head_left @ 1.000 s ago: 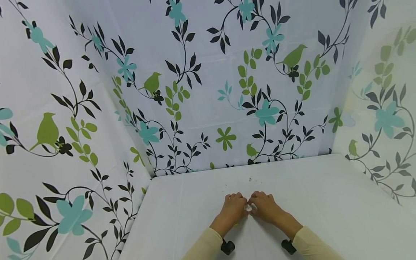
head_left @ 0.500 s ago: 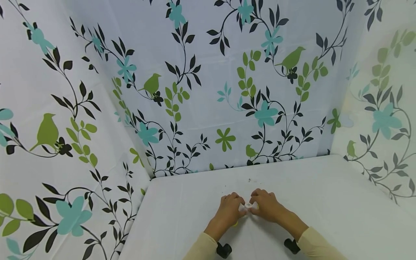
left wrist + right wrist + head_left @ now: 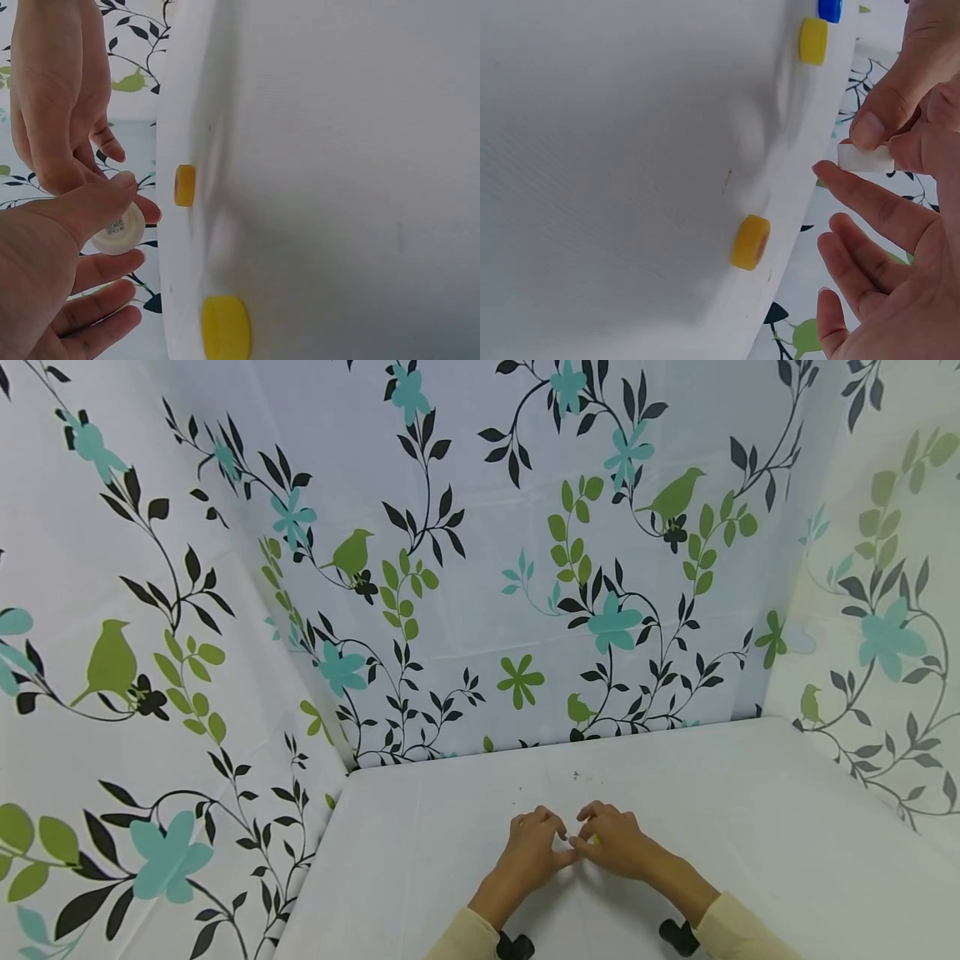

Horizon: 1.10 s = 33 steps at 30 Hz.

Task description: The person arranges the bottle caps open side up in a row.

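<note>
A small round white bottle cap [image 3: 120,231], with a tiny printed patch on its face, is held between both hands just above the table. My left hand [image 3: 528,852] has its thumb over the cap's face, its other fingers spread below. In the right wrist view the cap shows edge-on. There the thumb of my right hand [image 3: 618,845] touches one edge, and its index fingertip lies against the opposite edge. The remaining right fingers are held out, away from the cap. In the head view, fingers hide most of the cap.
On the white table [image 3: 720,793] stand several coloured caps: an orange-yellow cap [image 3: 184,185] and a yellow cap [image 3: 225,327] in the left wrist view, plus a blue cap [image 3: 829,9] in the right wrist view. A patterned curtain [image 3: 450,610] encloses the table's back and sides.
Half a second ago more white showed between both hands; now only a sliver is visible there. The thumbs have come closer together, and the left hand has turned slightly.
</note>
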Each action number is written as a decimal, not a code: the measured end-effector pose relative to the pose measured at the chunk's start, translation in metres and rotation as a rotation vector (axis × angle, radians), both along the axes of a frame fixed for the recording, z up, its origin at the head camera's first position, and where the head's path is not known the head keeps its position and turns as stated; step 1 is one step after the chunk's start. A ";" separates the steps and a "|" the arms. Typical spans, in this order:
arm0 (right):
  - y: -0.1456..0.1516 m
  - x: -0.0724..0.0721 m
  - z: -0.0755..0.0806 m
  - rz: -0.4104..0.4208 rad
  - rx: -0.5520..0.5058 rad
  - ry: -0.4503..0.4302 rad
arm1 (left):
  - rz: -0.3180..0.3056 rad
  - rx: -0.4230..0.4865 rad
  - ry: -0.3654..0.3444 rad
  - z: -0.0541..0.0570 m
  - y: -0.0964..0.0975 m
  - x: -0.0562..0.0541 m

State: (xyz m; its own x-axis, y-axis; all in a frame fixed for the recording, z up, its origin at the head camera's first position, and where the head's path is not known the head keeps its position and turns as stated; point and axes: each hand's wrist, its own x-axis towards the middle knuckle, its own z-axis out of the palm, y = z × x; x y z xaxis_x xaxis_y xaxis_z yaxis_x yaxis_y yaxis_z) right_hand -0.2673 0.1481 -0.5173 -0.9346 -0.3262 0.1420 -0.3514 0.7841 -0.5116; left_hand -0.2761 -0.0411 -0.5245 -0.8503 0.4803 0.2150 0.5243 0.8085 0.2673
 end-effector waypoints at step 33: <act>0.007 0.013 -0.017 0.136 0.064 0.070 | -0.049 -0.200 -0.034 -0.013 0.002 0.007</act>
State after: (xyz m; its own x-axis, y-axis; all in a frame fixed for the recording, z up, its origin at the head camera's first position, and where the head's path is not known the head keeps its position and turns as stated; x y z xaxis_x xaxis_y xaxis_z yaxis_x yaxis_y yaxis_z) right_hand -0.2543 0.1549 -0.5346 -0.8698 -0.4592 0.1805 -0.4895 0.7573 -0.4323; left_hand -0.2688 -0.0391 -0.5375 -0.8300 0.5516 0.0825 0.5577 0.8209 0.1229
